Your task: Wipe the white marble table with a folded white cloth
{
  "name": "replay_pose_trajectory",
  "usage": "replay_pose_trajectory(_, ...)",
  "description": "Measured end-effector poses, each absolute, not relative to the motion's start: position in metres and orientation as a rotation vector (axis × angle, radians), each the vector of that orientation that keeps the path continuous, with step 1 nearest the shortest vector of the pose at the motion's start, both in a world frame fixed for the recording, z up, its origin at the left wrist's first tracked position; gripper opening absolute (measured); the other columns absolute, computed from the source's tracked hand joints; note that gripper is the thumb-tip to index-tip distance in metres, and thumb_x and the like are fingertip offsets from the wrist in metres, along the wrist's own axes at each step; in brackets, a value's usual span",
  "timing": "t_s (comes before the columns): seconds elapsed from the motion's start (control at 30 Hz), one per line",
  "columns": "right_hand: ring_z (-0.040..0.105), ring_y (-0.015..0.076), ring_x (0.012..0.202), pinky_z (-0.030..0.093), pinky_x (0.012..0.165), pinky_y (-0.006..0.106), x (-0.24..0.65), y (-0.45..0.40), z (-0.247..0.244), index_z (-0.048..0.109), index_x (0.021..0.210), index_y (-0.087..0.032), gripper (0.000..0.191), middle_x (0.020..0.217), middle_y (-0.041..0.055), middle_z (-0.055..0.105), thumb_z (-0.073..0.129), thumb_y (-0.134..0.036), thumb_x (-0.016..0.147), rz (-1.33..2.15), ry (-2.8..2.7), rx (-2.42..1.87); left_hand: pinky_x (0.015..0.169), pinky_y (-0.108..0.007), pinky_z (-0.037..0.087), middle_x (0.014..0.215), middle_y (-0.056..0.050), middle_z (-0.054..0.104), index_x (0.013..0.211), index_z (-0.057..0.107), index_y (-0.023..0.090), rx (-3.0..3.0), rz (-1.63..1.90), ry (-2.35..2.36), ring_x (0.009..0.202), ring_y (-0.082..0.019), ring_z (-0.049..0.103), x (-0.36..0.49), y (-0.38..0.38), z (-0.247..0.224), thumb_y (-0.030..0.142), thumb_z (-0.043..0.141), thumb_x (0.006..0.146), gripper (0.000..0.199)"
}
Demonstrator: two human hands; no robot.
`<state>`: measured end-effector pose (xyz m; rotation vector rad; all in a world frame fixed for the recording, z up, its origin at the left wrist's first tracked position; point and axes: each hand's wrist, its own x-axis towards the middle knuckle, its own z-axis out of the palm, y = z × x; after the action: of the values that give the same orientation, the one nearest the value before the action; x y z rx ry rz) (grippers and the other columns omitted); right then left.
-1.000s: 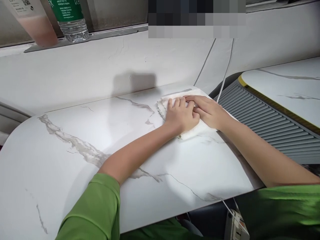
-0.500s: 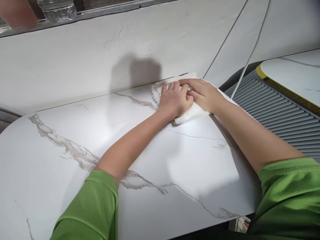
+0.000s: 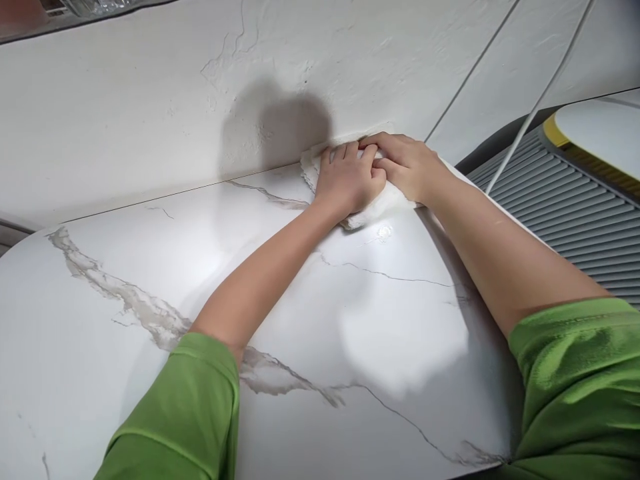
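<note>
A folded white cloth [image 3: 371, 217] with a ragged edge lies at the far right part of a white marble-patterned table [image 3: 290, 280], close against the wall. My left hand [image 3: 349, 181] grips it from above, fingers bent over its top. Beside it, my right hand [image 3: 414, 168] holds the cloth's right side, its fingertips touching or overlapping the left hand's. The palms hide most of the cloth. Just in front of it, a small shiny spot [image 3: 384, 233] shows on the tabletop.
A white wall [image 3: 150, 100] runs along the table's back edge. Thin cables [image 3: 537, 107] hang down at the right, near a grey ribbed panel [image 3: 565, 193] with a yellow-trimmed white top. At the upper left is a ledge [image 3: 75, 20] with clear containers, partly cut off.
Both hands and the cloth have slid a little farther toward the wall and right. The shiny spot now shows in front of the cloth. The camera view has shifted slightly.
</note>
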<state>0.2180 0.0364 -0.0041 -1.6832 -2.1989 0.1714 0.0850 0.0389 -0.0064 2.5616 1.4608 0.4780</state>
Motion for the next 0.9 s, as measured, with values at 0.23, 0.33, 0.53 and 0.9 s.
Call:
replay_pose_trajectory(0.23, 0.047, 0.0233, 0.119, 0.037, 0.098, 0.04, 0.219, 0.037, -0.006, 0.05, 0.124, -0.023, 0.038, 0.127, 0.006, 0.057, 0.037, -0.022, 0.089, 0.175, -2.172, -1.69, 0.115, -0.042, 0.017, 0.139, -0.008, 0.047, 0.131, 0.049, 0.019, 2.577, 0.504, 1.465, 0.13, -0.023, 0.038, 0.085, 0.038, -0.007, 0.021, 0.035, 0.093, 0.041)
replay_pose_trajectory(0.33, 0.045, 0.0231, 0.121, 0.036, 0.1, 0.04, 0.219, 0.036, -0.007, 0.05, 0.126, -0.024, 0.04, 0.13, 0.005, 0.055, 0.037, -0.021, 0.087, 0.177, -2.155, -1.692, 0.115, -0.044, 0.016, 0.141, -0.009, 0.044, 0.134, 0.046, 0.018, 2.59, 0.458, 1.48, 0.133, -0.024, 0.035, 0.086, 0.037, -0.008, 0.02, 0.033, 0.092, 0.044)
replay_pose_trajectory(0.53, 0.046, 0.024, 0.119, 0.035, 0.102, 0.04, 0.215, 0.029, -0.008, 0.051, 0.123, -0.022, 0.042, 0.127, 0.0081, 0.056, 0.037, -0.021, 0.084, 0.104, -2.111, -1.738, 0.115, -0.046, 0.016, 0.145, -0.008, 0.04, 0.139, 0.04, 0.019, 2.606, 0.42, 1.48, 0.137, -0.024, 0.03, 0.083, 0.03, -0.007, 0.019, 0.03, 0.092, 0.048)
replay_pose_trajectory(0.9, 0.038, 0.0289, 0.133, 0.03, 0.109, 0.052, 0.211, -0.035, -0.018, 0.05, 0.124, -0.023, 0.043, 0.14, 0.0089, 0.046, 0.034, -0.034, 0.086, 0.032, -2.077, -1.764, 0.116, -0.043, 0.014, 0.146, -0.008, 0.039, 0.14, 0.039, 0.017, 2.683, 0.369, 1.457, 0.137, -0.021, 0.031, 0.068, -0.032, -0.004, 0.026, 0.029, 0.094, 0.048)
